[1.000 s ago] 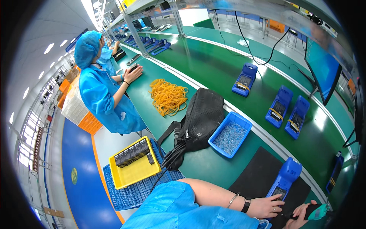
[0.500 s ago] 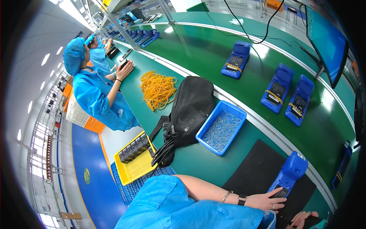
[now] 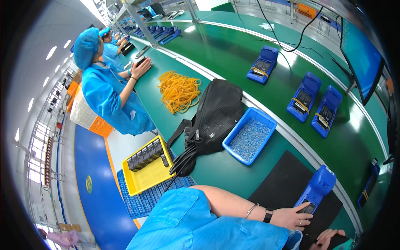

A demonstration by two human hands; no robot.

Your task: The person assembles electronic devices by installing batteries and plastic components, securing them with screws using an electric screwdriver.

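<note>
A blue handheld device [image 3: 320, 183], shaped like a card payment terminal, lies on a black mat [image 3: 278, 183]. My left hand [image 3: 289, 217] grips its lower end, fingers across the black battery-like part [image 3: 308, 208]. Close by, at the lower edge, is my right hand [image 3: 327, 239], only partly in view. Its fingers are bent around or beside something dark that I cannot make out. To the left of the mat stands a blue tray [image 3: 251, 137] full of small metal pieces, probably screws.
A black bag [image 3: 218, 114] with cables sits behind a yellow tray [image 3: 143, 179] holding black blocks. Yellow rubber bands [image 3: 179, 92] lie heaped beyond. Across the green line [image 3: 233, 56] are banded devices [image 3: 304, 96] and a monitor [image 3: 361, 60]. A co-worker [image 3: 104, 87] stands left.
The whole view has shifted a little. Both of my hands keep nearly the same place at the device. A person in pink has come into view at the lower left.
</note>
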